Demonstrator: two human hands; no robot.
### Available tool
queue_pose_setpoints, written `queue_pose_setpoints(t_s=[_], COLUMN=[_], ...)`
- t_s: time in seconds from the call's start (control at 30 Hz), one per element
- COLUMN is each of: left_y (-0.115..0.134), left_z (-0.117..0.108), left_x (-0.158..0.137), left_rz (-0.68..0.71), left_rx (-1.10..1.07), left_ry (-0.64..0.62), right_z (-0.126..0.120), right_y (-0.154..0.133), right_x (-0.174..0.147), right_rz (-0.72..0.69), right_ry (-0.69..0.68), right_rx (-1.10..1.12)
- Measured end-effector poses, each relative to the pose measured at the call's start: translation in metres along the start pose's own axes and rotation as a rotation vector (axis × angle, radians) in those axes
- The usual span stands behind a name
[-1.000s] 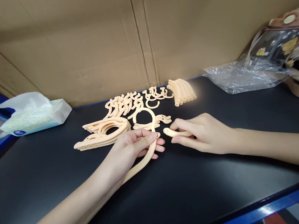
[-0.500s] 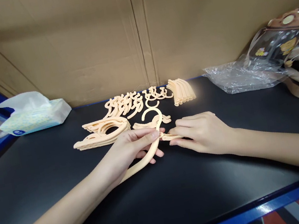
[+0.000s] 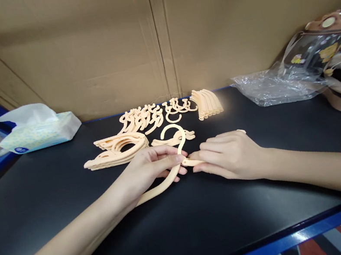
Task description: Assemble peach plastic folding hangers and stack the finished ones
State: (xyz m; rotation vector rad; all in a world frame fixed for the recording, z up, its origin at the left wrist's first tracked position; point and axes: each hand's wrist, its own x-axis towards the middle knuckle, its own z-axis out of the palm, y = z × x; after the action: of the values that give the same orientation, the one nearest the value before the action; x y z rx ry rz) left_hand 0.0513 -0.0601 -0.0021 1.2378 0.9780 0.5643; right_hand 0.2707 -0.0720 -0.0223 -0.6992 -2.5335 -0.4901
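My left hand point(image 3: 151, 166) is closed around a cream plastic clothes hanger part point(image 3: 163, 186), with its hook point(image 3: 180, 132) rising above the thumb and a curved arm running down to the left under the palm. Between the fingers of my right hand point(image 3: 228, 155) is a short cream hanger piece point(image 3: 193, 162). Its round end meets the hanger by my left thumb; whether the two are joined I cannot tell. Behind my left hand lies a stack of folded hangers point(image 3: 118, 150). Two small curved pieces point(image 3: 172, 139) lie just beyond the hook.
Loose curved pieces point(image 3: 141, 118), hooks point(image 3: 180, 107) and a row of tubes point(image 3: 207, 102) lie along the back of the black table point(image 3: 188, 230). A tissue pack point(image 3: 41, 132) stands left; a clear plastic bag point(image 3: 282, 86) and a bottle point(image 3: 317, 46) are right. Cardboard point(image 3: 93, 48) closes the back.
My right hand has shifted slightly down, and the short piece now tilts down to the right. The hook and my left fingers have moved a little.
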Motion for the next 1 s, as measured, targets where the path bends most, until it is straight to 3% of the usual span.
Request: queue_pose_setpoints(t_s=[0.37,0.8,1.0], left_y=[0.0019,0.0062,0.0061], left_z=[0.0015,0.0084,0.0039], left_x=[-0.0001,-0.0084,-0.0073], left_rz=[-0.017,0.150,0.181], left_rx=[0.054,0.523,0.612], left_ry=[-0.041,-0.055,-0.118], right_z=[-0.0009,0.0005,0.0000], right_y=[0.0029,0.0026,0.0021], right_x=[-0.0037,-0.0035,-0.0044], right_rz=[0.065,0.092,0.101], right_ry=[-0.107,-0.101,-0.123], right_rx=[0.181,0.212,0.221])
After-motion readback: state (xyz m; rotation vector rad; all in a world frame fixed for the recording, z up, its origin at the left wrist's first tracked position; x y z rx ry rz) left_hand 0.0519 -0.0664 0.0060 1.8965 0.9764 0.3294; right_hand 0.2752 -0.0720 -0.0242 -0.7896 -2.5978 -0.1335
